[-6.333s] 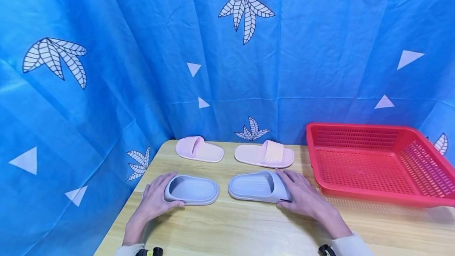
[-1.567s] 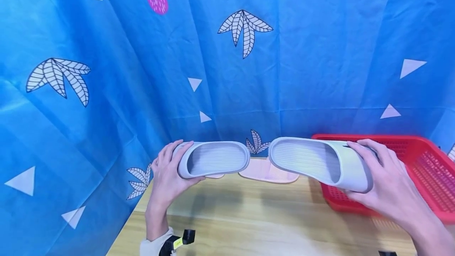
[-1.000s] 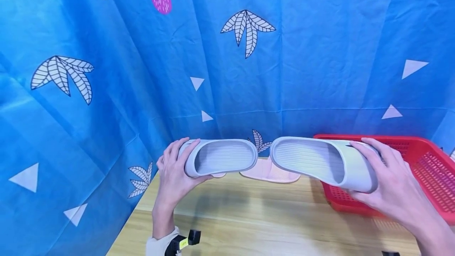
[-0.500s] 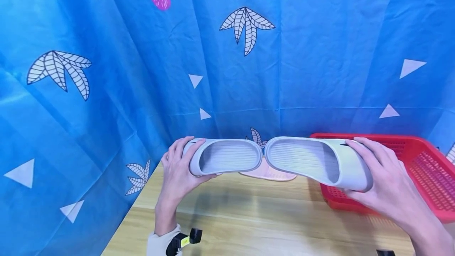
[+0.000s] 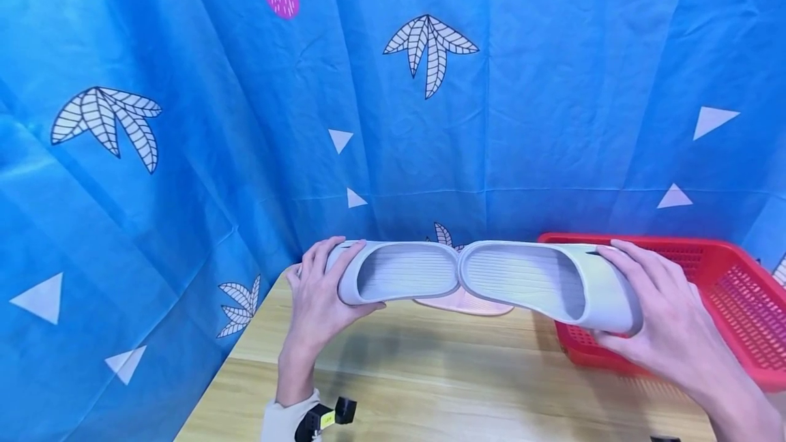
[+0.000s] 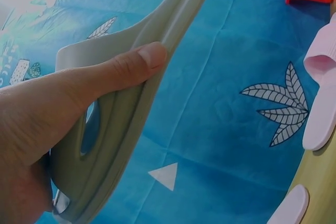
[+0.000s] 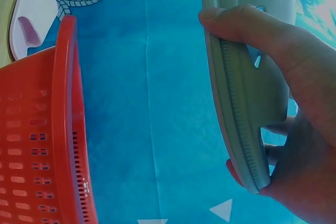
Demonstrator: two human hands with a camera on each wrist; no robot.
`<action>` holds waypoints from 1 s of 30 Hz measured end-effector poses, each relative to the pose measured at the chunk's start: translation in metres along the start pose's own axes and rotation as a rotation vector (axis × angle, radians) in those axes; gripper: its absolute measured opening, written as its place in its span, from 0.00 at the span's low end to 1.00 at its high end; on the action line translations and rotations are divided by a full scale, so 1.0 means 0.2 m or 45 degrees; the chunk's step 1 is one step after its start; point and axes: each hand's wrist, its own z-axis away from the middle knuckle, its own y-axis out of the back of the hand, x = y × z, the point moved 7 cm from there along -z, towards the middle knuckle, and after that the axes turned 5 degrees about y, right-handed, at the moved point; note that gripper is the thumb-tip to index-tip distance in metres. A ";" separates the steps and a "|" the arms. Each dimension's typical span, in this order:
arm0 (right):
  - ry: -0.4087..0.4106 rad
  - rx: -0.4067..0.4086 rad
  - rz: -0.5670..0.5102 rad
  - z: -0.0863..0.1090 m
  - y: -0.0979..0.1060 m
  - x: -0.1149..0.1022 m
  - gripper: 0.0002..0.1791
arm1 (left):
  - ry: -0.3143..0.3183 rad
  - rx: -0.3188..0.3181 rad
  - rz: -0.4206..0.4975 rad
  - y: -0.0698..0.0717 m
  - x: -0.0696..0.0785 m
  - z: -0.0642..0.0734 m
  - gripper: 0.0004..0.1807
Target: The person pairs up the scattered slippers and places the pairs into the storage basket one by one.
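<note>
Two grey slippers are held up above the table, heel ends meeting in the middle of the head view. My left hand (image 5: 322, 299) grips the left grey slipper (image 5: 408, 270) round its toe, thumb along the sole edge (image 6: 123, 129). With my right hand (image 5: 660, 319) I hold the right grey slipper (image 5: 522, 278) by its toe end, the thumb pressing its side in the right wrist view. Behind them a pink slipper (image 5: 467, 302) lies on the table, mostly covered. The left wrist view shows two pink slippers, one with its strap (image 6: 321, 51) visible and the other (image 6: 292, 206) only in part.
A red plastic basket (image 5: 731, 251) with perforated walls stands on the right of the wooden table (image 5: 430, 374), partly behind my right hand. A blue patterned curtain (image 5: 552, 121) closes off the back and left side.
Both grey slippers, earlier flat on the table in my hands, are now raised and tilted toward the camera. Lately my left hand has moved right, bringing the heels together.
</note>
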 end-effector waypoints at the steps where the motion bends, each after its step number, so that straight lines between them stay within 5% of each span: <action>1: -0.006 -0.006 0.008 0.00 0.00 0.00 0.72 | -0.004 0.002 0.000 0.00 0.00 0.00 0.55; 22: -0.017 -0.071 0.109 -0.01 -0.03 -0.05 0.72 | -0.048 -0.085 -0.022 -0.06 0.06 0.00 0.55; 30: -0.029 -0.092 0.091 -0.01 -0.02 -0.05 0.75 | -0.063 -0.034 0.002 -0.06 0.07 0.00 0.54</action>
